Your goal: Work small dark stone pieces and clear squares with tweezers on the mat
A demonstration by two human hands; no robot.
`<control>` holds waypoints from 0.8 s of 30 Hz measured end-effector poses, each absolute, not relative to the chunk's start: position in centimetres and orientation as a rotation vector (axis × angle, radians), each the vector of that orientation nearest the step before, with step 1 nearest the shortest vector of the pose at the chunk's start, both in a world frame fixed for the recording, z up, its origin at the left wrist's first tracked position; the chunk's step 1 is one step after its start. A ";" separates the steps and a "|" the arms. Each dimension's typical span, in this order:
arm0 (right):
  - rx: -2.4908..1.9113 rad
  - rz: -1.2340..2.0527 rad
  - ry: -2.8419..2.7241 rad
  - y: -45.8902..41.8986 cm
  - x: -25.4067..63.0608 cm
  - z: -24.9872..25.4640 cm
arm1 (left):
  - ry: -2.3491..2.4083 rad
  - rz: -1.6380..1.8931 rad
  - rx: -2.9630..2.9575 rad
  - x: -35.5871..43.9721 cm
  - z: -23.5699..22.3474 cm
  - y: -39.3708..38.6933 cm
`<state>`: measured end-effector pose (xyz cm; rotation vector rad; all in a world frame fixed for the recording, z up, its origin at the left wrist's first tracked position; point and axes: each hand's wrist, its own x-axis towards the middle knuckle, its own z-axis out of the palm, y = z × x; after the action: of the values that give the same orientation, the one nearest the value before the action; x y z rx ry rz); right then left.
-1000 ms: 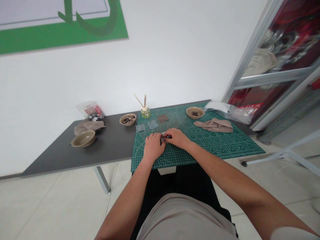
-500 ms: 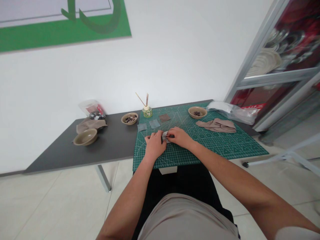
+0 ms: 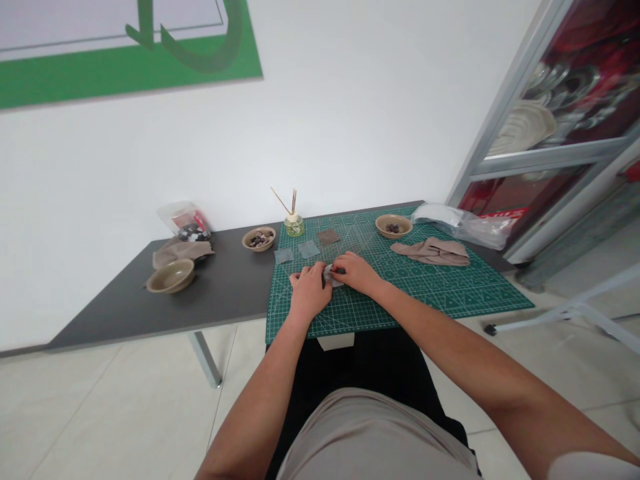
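Note:
My left hand (image 3: 310,291) and my right hand (image 3: 357,273) meet over the green cutting mat (image 3: 420,293). Between them is a small light-grey piece of fabric (image 3: 336,283), pinched by the fingers of both hands and partly hidden. A dark spot shows at my right fingertips; what it is I cannot make out. Just beyond the hands lie two pale grey-blue fabric squares (image 3: 309,249) and a brown fabric square (image 3: 329,237), flat on the mat.
A bowl of dark pebble-like pieces (image 3: 259,238), a reed diffuser (image 3: 295,224) and another bowl (image 3: 394,227) stand at the back. Right of my hands lies a brown cloth (image 3: 435,252) near a plastic bag (image 3: 465,225). An empty-looking bowl (image 3: 171,277) stands left, before a clear container (image 3: 185,220).
The fingers of my right hand have shifted very slightly at the fabric. Both hands keep their hold, and the other objects stay in place; the view has tilted a little.

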<state>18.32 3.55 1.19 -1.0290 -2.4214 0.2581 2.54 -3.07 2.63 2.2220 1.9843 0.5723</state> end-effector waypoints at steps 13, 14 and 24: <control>-1.001 0.291 -2.447 3.5 17.9 1.4 | 1.989 0.589 2.215 2.7 2.7 -3.2; -0.986 0.304 -2.451 3.4 17.8 1.4 | 1.984 0.592 2.216 2.7 2.7 -3.2; -0.825 0.301 -2.462 3.2 18.3 0.6 | 1.985 0.565 2.240 2.5 2.5 -3.0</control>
<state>18.26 3.18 0.57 -0.8252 -2.4618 0.3006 2.49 -3.04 2.46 2.2398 1.9850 0.5650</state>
